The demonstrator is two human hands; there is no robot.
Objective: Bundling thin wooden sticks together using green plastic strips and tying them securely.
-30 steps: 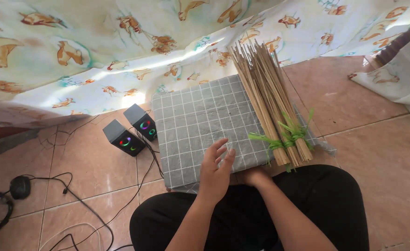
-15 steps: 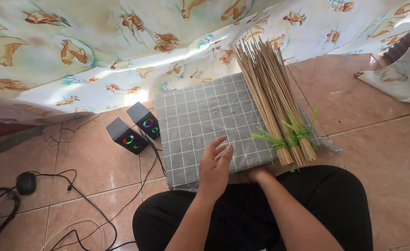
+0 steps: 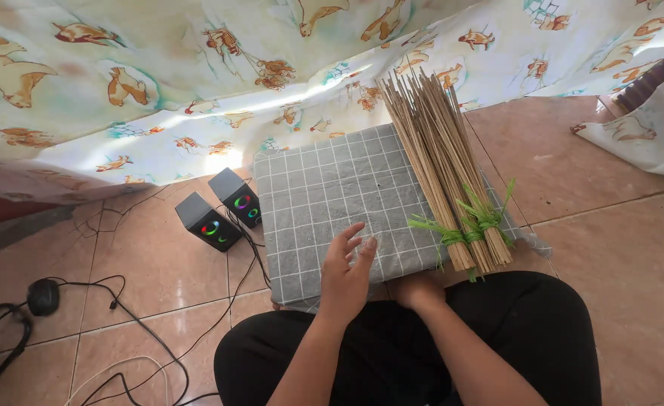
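A grey checked cloth (image 3: 332, 195) covers a flat pad on the tiled floor in front of my lap. My left hand (image 3: 345, 272) rests flat on its near part, fingers spread, holding nothing. My right hand (image 3: 416, 289) is at the cloth's near edge, fingers tucked under it and mostly hidden. On the right side of the cloth lie two bundles of thin tan sticks (image 3: 437, 158), each tied near the close end with green strips (image 3: 467, 225).
Two small black speakers (image 3: 223, 209) with coloured lights stand left of the cloth, cables (image 3: 159, 353) trailing over the tiles. A printed sheet (image 3: 197, 83) hangs behind. A black round object (image 3: 43, 295) lies at far left. My black trousers (image 3: 422, 353) fill the bottom.
The view has shifted slightly. My left hand stays on the cloth, and the sticks have not moved.
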